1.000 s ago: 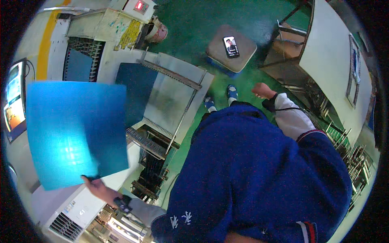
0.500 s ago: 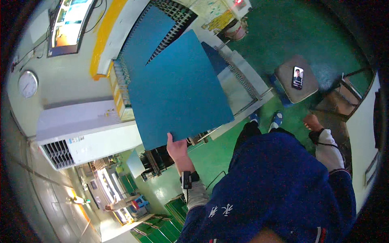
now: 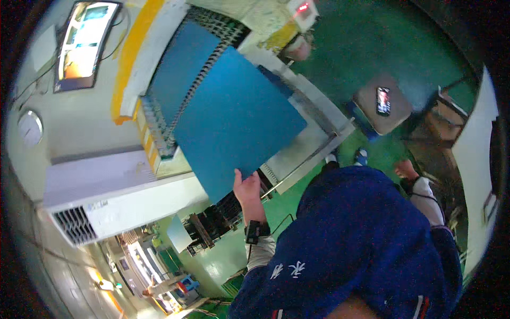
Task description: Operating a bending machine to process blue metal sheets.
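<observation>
A large flat blue panel (image 3: 239, 119) lies at a slant over the machine bed. My left hand (image 3: 247, 190) grips its near edge, with the thumb on the upper face and the other fingers mostly hidden. Left of that panel, a second blue panel (image 3: 183, 69) lies on the rows of dark rollers (image 3: 226, 26), with a strip of rollers showing between the two. Off to the right, away from the panels, hangs my right hand (image 3: 406, 170). Its fingers are loosely curled and nothing shows in them, though it is somewhat blurred.
A stool (image 3: 398, 109) with a lit phone (image 3: 383, 101) on it stands to the right on the green floor. A metal rail (image 3: 313, 159) edges the machine's near side. A white cabinet (image 3: 127, 207) with a vent stands at left; a distant person (image 3: 164, 287) is lower left.
The held panel has turned and slid away from the second panel, widening the roller strip between them. My left hand has moved right with it. The whole view has shifted slightly.
</observation>
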Demonstrator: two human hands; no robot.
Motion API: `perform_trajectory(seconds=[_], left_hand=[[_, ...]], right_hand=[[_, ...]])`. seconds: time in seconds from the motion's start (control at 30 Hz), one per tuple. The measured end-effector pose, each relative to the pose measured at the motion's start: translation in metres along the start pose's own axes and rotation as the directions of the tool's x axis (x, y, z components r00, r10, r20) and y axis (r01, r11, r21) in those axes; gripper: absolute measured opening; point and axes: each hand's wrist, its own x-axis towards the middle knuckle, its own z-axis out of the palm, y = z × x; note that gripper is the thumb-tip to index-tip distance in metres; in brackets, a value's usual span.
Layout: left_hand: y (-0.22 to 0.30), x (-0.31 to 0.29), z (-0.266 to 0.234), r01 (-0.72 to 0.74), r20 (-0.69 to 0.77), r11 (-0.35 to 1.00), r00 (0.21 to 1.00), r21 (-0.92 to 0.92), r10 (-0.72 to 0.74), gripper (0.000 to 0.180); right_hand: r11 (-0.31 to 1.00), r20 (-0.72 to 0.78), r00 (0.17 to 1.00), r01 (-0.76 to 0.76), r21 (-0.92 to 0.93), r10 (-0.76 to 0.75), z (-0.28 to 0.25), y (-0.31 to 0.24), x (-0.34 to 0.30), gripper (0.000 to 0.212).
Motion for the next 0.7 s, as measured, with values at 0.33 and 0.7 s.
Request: perform_trajectory(seconds=[0.33,0.7], left_hand=[[-0.003,0.007,0.017,0.172,0.138,0.985,0.976,0.0,-0.17,0.027],[0.001,0.015,0.031,0.204,0.123,0.979,0.971,0.008,-0.203,0.024]], right_hand=[[0.987,-0.001,0.999,0.032,-0.155,-0.032,0.026,-0.024,-0.006,0.012],[0.92,-0.106,0.992,0.016,-0.391,-0.062,0.069,-0.093,-0.028,0.02]])
